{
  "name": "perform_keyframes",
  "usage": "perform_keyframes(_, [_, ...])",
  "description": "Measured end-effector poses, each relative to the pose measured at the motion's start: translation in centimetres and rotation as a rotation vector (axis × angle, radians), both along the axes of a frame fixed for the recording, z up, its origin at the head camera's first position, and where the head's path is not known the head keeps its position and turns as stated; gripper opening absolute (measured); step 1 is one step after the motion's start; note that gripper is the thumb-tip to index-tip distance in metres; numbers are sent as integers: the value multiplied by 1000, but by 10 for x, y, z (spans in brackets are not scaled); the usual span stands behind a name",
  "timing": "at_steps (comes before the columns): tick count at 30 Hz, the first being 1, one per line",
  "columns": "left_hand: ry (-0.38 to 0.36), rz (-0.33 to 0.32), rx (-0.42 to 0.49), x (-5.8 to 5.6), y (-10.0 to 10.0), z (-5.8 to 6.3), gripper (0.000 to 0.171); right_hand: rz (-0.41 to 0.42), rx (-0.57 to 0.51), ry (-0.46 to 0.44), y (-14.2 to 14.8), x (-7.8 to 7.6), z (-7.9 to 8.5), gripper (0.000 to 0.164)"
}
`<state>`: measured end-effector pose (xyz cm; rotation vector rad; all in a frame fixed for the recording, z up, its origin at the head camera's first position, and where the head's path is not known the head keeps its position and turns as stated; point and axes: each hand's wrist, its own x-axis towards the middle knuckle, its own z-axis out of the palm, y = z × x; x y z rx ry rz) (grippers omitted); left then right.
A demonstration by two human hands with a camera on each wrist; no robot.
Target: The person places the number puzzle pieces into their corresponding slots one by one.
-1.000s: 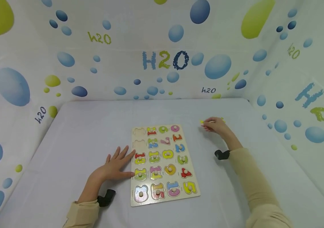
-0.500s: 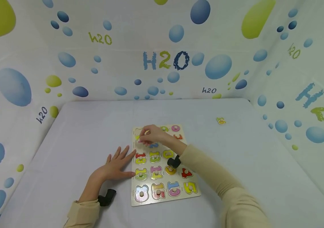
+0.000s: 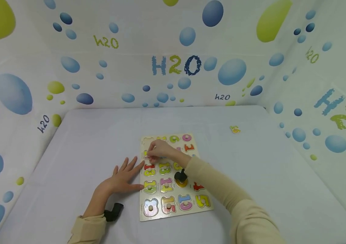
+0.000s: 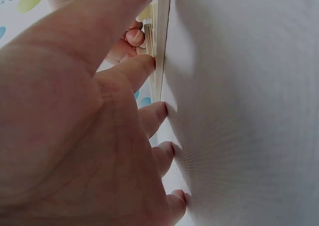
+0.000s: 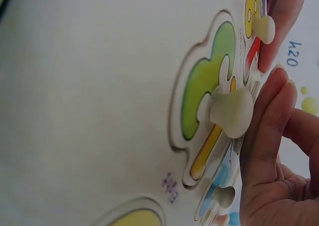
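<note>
A wooden number puzzle board (image 3: pixel 157 217) lies flat on the table, filled with several coloured, knobbed numbers. My right hand (image 3: pixel 160 150) reaches over its upper left part and pinches a yellow-and-pink number puzzle piece (image 3: pixel 146 156) at the second recess of the left column; the fingers mostly cover the piece. In the right wrist view, my right fingers (image 5: pixel 271 121) are bent together behind the green-and-orange knobbed number (image 5: pixel 209 76). My left hand (image 3: pixel 124 178) rests with spread fingers beside the board, its index finger and thumb touching the left edge (image 4: pixel 162 37).
A loose green-and-orange number piece (image 3: pixel 235 129) lies on the white table (image 3: pixel 252 203), beyond the board to the right. At the board's top left corner is a bare recess (image 3: pixel 148 139). A bubble-printed curtain (image 3: pixel 130 78) stands behind the table and along its sides.
My right hand has carried the yellow-and-pink piece from the table's right side left onto the board, then slightly nearer to me. The left hand has stayed in place.
</note>
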<state>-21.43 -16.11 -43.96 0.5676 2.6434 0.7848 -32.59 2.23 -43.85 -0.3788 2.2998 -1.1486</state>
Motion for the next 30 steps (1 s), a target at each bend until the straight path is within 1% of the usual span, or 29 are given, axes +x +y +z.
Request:
perform_keyframes(2, [1, 0, -13, 0, 0, 0, 89, 6, 22, 15, 0, 1, 1, 9])
perform_keyframes(7, [-10, 5, -33, 1, 2, 2, 88, 18, 58, 17, -2, 3, 6, 8])
perform_keyframes(10, [-10, 6, -41, 0, 3, 4, 87, 49, 64, 27, -2, 3, 10, 8])
perform_keyframes(12, [-8, 6, -43, 1, 3, 4, 87, 88, 27, 23, 2, 2, 10, 8])
perform_keyframes(14, [-5, 7, -44, 1, 2, 4, 87, 133, -16, 45, 9, -1, 10, 13])
perform_keyframes(16, [0, 10, -44, 1, 2, 5, 87, 140, -83, 64, 20, -5, 11, 20])
perform_keyframes(17, [0, 11, -42, 2, 2, 5, 87, 119, -109, 74, 28, -9, 13, 23])
perform_keyframes(18, [-1, 11, -42, 2, 2, 5, 87, 93, -132, 99, 37, -13, 14, 25])
perform_keyframes(19, [-2, 13, -43, 2, 2, 4, 87, 48, -149, 126, 48, -17, 16, 26])
perform_keyframes(21, [-6, 16, -44, 2, 3, 3, 87, -83, -174, 158, 74, -30, 19, 25])
perform_keyframes(22, [-5, 18, -41, 1, 2, 0, 88, -157, -172, 179, 89, -37, 19, 24])
perform_keyframes(23, [-8, 20, -43, 2, 2, 0, 88, -230, -162, 196, 106, -44, 19, 24])
perform_keyframes(25, [-9, 25, -49, 2, 2, -1, 88, -388, -121, 241, 143, -59, 15, 23])
perform_keyframes(27, [-10, 30, -49, 3, 2, 0, 88, -537, -41, 298, 183, -70, 11, 24])
perform_keyframes(30, [-17, 28, -51, 5, 4, 5, 87, -740, 83, 387, 239, -74, 5, 24])
